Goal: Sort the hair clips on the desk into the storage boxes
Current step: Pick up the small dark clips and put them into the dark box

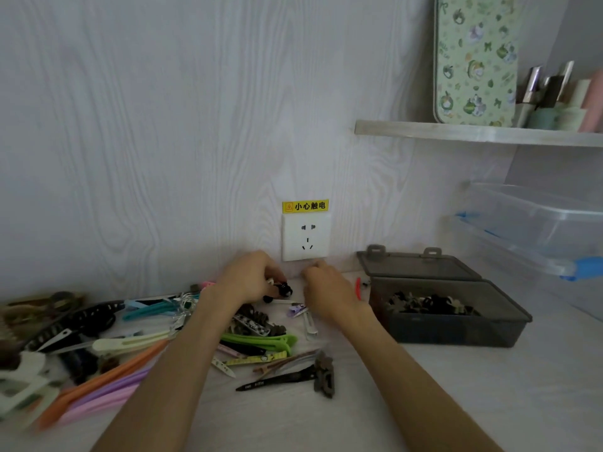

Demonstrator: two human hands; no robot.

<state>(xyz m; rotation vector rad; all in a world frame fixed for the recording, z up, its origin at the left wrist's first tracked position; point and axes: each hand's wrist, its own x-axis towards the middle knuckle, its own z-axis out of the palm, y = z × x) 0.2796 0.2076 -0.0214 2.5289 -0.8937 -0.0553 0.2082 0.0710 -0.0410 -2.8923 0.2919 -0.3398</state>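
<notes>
Many colourful hair clips (257,340) lie scattered on the desk's left and middle part. The dark storage box (450,324) stands open at right, holding dark clips.

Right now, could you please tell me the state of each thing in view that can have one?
Grey box: lid open, small dark clips inside.
Clear box: lid on.
Wall socket: nothing plugged in.
Left hand: grip closed on a small black clip.
Right hand: curled; contents hidden.

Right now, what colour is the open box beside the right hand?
Smoky dark grey, see-through; the head view shows it.
</notes>
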